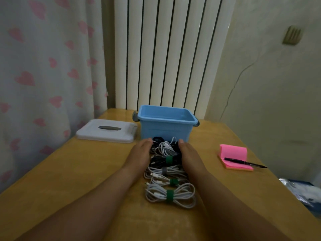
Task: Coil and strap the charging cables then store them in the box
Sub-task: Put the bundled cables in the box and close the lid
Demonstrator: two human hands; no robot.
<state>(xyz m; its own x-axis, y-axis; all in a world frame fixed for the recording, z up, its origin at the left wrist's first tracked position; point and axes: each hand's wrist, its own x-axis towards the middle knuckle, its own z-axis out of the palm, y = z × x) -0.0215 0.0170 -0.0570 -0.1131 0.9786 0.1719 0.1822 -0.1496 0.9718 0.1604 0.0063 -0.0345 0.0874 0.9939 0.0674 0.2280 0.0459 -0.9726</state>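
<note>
Several coiled charging cables lie in a row on the wooden table point(69, 171), running from near me toward the blue box point(165, 129). The nearest white coil point(171, 195) wears a green strap; behind it lie two more white coils, one with a green strap point(166, 181) and one with a grey strap point(165, 171). A black coil point(165, 160) with a green strap lies beyond them. A white coil on a dark one point(165, 146) sits right by the box. My left hand point(139, 153) and my right hand point(190, 154) lie flat, fingers straight, on either side of the far coils. The box stands open and looks empty.
The box's white lid point(106, 130) with a grey handle lies left of the box. A pink sticky-note pad point(234, 158) with a black pen point(245, 162) across it sits at the right. A radiator and a heart-patterned curtain stand behind the table.
</note>
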